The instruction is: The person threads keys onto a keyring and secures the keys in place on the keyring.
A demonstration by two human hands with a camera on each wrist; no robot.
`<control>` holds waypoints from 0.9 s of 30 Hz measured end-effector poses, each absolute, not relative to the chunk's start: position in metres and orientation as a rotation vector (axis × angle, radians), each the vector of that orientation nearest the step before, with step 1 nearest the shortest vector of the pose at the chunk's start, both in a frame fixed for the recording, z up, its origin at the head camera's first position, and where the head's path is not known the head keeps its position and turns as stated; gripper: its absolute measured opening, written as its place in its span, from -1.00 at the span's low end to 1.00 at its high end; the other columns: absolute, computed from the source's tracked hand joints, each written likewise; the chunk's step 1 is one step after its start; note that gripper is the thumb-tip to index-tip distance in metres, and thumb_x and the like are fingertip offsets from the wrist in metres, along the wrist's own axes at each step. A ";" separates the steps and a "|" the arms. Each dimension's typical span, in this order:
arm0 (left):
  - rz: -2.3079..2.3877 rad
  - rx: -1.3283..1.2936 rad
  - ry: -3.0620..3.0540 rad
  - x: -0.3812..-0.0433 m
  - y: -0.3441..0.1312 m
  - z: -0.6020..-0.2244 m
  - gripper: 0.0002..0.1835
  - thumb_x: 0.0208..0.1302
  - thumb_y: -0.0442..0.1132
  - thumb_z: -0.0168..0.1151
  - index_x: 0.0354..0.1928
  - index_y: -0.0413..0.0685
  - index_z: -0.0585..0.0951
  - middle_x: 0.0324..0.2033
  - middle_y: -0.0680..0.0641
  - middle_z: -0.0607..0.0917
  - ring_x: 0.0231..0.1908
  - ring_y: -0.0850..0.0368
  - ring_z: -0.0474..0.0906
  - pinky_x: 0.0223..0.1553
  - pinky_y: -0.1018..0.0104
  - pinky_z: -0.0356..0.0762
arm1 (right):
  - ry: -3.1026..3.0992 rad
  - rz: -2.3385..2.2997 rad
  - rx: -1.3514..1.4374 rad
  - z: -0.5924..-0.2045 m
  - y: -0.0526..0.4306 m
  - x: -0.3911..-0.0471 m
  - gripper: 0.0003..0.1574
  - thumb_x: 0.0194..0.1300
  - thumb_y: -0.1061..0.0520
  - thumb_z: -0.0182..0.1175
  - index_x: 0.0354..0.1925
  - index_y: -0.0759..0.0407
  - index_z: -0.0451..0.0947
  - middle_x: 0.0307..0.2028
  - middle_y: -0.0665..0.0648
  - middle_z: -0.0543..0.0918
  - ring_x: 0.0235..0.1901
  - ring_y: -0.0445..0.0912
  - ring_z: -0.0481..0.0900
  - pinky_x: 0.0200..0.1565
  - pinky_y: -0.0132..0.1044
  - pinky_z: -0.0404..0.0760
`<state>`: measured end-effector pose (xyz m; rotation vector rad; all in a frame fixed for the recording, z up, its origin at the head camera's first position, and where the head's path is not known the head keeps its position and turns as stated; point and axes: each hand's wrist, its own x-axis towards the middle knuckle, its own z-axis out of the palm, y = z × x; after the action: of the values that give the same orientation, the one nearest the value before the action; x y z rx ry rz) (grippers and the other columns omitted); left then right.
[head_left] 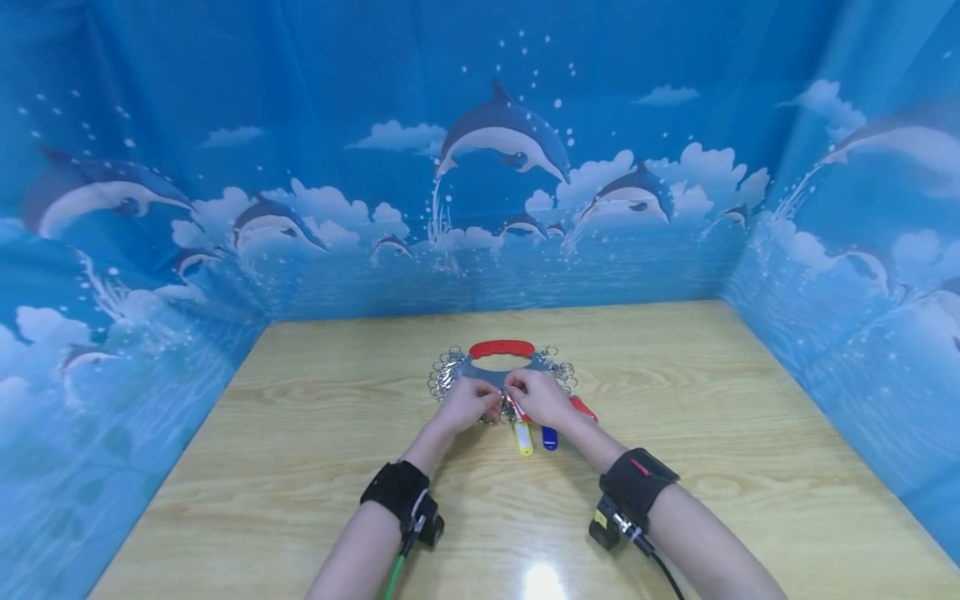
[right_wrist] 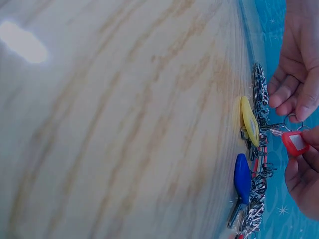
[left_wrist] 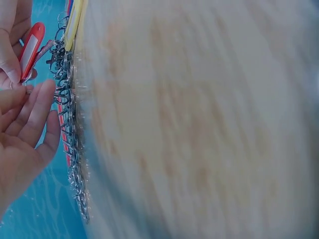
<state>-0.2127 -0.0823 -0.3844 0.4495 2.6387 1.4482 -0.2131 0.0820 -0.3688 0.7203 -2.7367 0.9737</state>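
Observation:
Both hands meet over a key holder, a grey curved plate (head_left: 491,376) with a red handle (head_left: 502,347) and many metal rings along its edge. My left hand (left_wrist: 25,132) pinches a small metal ring (right_wrist: 293,120) between thumb and fingertips. Close beside it, my right hand (right_wrist: 305,174) grips a red key tag (right_wrist: 296,143), with a key (left_wrist: 45,50) hanging near it. A yellow key tag (head_left: 523,437) and a blue key tag (head_left: 550,438) lie on the near side of the plate. The hands hide part of the plate's near edge in the head view.
The key holder rests on a wood-grain table (head_left: 300,433). Another red tag (head_left: 583,408) shows beside the right wrist. A blue dolphin-print curtain (head_left: 337,75) surrounds the table's back and sides. Each wrist wears a black strap with a camera and cable.

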 end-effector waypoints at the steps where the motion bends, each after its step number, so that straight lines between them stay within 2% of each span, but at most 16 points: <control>1: 1.458 0.436 2.638 -0.212 -0.082 -0.383 -0.82 0.27 -0.33 0.12 -0.29 -0.31 0.65 -0.55 -0.08 0.66 -0.52 0.12 0.60 -0.41 0.33 0.52 | -2.731 0.963 0.732 -0.369 0.082 -0.213 -0.91 0.24 0.23 0.17 -0.28 0.21 0.59 -0.54 -0.05 0.55 -0.60 -0.26 0.42 -0.49 -0.39 0.44; 9: 1.465 0.299 2.643 -0.211 -0.078 -0.377 -0.84 0.26 -0.33 0.13 -0.31 -0.28 0.65 -0.57 -0.04 0.64 -0.54 0.16 0.59 -0.38 0.32 0.55 | -2.718 0.980 0.752 -0.369 0.081 -0.213 -0.93 0.24 0.26 0.16 -0.31 0.18 0.58 -0.57 -0.07 0.52 -0.62 -0.25 0.41 -0.54 -0.42 0.43; 16: 1.458 0.263 2.642 -0.210 -0.078 -0.376 -0.84 0.26 -0.32 0.13 -0.30 -0.26 0.65 -0.56 -0.03 0.64 -0.52 0.13 0.60 -0.39 0.34 0.52 | -2.718 1.000 0.777 -0.368 0.079 -0.211 -0.93 0.24 0.26 0.15 -0.30 0.19 0.58 -0.47 0.01 0.60 -0.58 -0.26 0.44 -0.51 -0.43 0.45; 21: 1.412 0.320 2.675 -0.211 -0.081 -0.377 -0.84 0.22 -0.27 0.18 -0.33 -0.23 0.67 -0.55 -0.08 0.65 -0.49 0.14 0.52 -0.47 0.37 0.42 | -2.701 1.031 0.750 -0.368 0.080 -0.212 -0.92 0.23 0.26 0.16 -0.28 0.22 0.58 -0.50 0.00 0.58 -0.58 -0.24 0.44 -0.51 -0.41 0.45; 27: 1.363 0.356 2.709 -0.211 -0.082 -0.377 -0.82 0.22 -0.26 0.18 -0.39 -0.23 0.67 -0.55 -0.13 0.65 -0.57 0.20 0.42 -0.57 0.41 0.36 | -2.693 0.998 0.730 -0.373 0.080 -0.215 -0.93 0.21 0.26 0.18 -0.30 0.19 0.58 -0.52 -0.03 0.57 -0.58 -0.25 0.44 -0.50 -0.42 0.45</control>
<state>-0.2115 -0.0821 -0.3770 0.3565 2.7089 1.3625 -0.2146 0.0805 -0.3727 0.7299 -2.6935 0.9976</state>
